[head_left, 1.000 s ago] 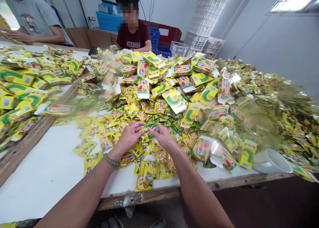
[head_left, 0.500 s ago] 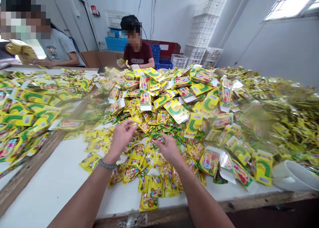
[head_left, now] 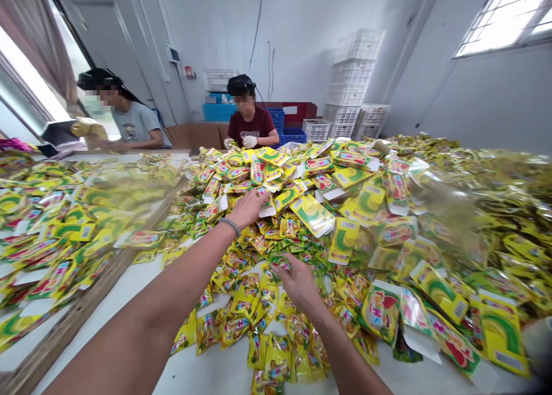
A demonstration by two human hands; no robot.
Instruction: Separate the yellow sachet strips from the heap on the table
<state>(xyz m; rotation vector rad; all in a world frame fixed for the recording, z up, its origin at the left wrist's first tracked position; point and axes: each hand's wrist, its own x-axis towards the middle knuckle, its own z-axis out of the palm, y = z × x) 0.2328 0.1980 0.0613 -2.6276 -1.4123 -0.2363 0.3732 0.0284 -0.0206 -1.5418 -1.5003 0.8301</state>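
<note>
My left hand [head_left: 249,208], with a beaded bracelet at the wrist, reaches into the pile with its fingers closed on the edge of a small yellow printed box [head_left: 268,206]. Lower down, my right hand [head_left: 299,284] hovers over the loose packets, with a small green packet [head_left: 282,262] between thumb and forefinger. Part of that packet is hidden by the fingers. Under and in front of my hands lie many small yellow packets [head_left: 278,357] and green packets [head_left: 317,251]. A heap of yellow boxes with white flaps [head_left: 313,214] rises beyond them.
A wooden strip [head_left: 81,309] divides the white table [head_left: 114,291]; more boxes [head_left: 64,231] lie left of it. Shiny yellow wrappers [head_left: 513,211] are heaped at right. Two people [head_left: 254,125] work across the table. White crates [head_left: 351,84] stand stacked behind.
My left hand has moved forward from the loose packets to a box in the heap. My right hand stays low over the packets. The view has tilted up.
</note>
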